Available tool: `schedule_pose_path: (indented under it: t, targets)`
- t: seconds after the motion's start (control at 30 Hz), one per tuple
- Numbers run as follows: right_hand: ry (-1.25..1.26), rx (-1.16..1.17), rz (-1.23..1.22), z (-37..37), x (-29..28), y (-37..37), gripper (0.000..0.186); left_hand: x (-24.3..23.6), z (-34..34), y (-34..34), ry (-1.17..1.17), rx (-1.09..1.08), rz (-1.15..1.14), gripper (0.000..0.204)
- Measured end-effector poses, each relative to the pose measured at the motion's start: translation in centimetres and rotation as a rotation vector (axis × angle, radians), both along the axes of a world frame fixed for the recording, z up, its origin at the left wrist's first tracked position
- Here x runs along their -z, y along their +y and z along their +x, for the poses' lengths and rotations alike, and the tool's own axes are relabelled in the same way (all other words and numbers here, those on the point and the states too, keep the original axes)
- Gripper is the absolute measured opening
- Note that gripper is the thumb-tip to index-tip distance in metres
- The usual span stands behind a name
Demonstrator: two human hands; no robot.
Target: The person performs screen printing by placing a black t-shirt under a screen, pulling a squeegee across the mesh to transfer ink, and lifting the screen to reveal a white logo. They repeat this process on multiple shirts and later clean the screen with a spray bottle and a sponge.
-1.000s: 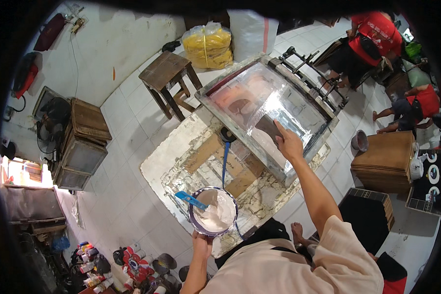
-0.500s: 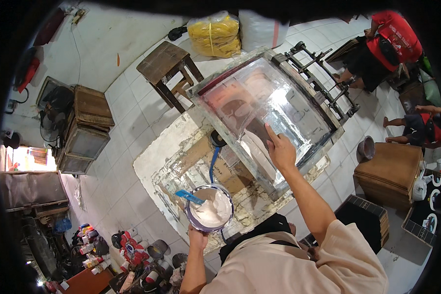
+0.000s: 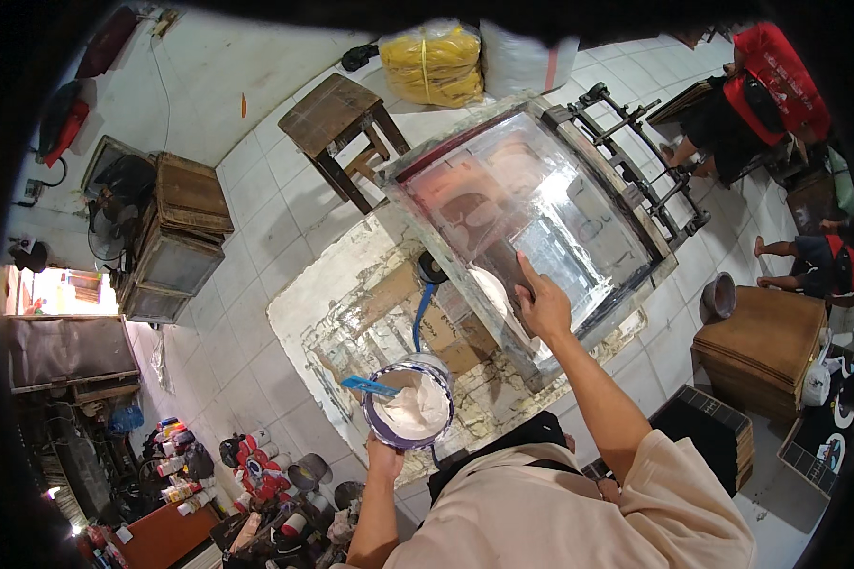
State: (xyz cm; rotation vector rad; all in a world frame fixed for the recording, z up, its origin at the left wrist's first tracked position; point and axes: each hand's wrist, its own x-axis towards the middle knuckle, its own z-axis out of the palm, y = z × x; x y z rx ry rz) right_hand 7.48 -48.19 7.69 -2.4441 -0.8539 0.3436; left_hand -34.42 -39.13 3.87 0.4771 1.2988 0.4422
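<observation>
My left hand [image 3: 384, 461] grips the near side of a round tub [image 3: 400, 432] with a purple inside, partly full of thick whitish paste [image 3: 423, 406]. A blue spatula [image 3: 370, 386] rests in the paste, its end sticking out over the left rim. Beyond the tub lies a framed printing screen [image 3: 465, 204], tilted on a hinged metal mount. Over its near part is my right hand [image 3: 546, 308], empty, index finger stretched forward and thumb apart. Whether the fingertip touches the mesh I cannot tell. Whitish paste [image 3: 490, 288] lies along the screen's near left edge.
A worn, paint-crusted board [image 3: 318, 275] lies under the screen, with a blue-handled tool [image 3: 424, 313] on it. A wooden stool [image 3: 332, 109] stands behind. Stacked brown boards [image 3: 759, 341] are at right, bottles [image 3: 185, 465] at lower left. A person in red [image 3: 778, 81] is far right.
My right hand has drawn back slightly toward me over the screen. The tub stays in my left hand, and the spatula lies a little flatter. The whole view has shifted slightly.
</observation>
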Motion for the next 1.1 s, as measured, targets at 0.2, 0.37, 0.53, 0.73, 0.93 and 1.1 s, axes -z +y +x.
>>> schedule_pose_path:
  t: [0.2,0.37,0.53,0.73,0.93,1.1]
  targets:
    - [0.15,-0.014,0.061,1.7,1.3,-0.5,0.063,0.2,-0.1,-0.1,-0.063,0.036,0.016,0.041]
    - [0.312,-0.018,0.075,3.6,2.6,-1.1,0.063,0.5,-0.3,0.1,-0.056,0.068,0.027,0.041]
    - [0.588,-0.048,0.343,6.0,2.8,-1.9,0.066,0.4,-1.0,0.5,-0.08,0.113,0.037,0.039]
    - [0.666,-0.062,0.507,8.7,-4.7,-3.3,0.066,-3.8,-3.8,2.4,-0.105,0.402,0.208,0.056]
    - [0.729,-0.175,0.623,3.1,-15.4,-1.6,0.066,-12.0,-2.5,6.7,-0.055,0.156,0.711,0.063]
    - [0.966,-0.283,0.635,-6.4,-19.8,3.6,0.034,-21.0,5.9,10.7,-0.395,0.356,1.021,0.065]
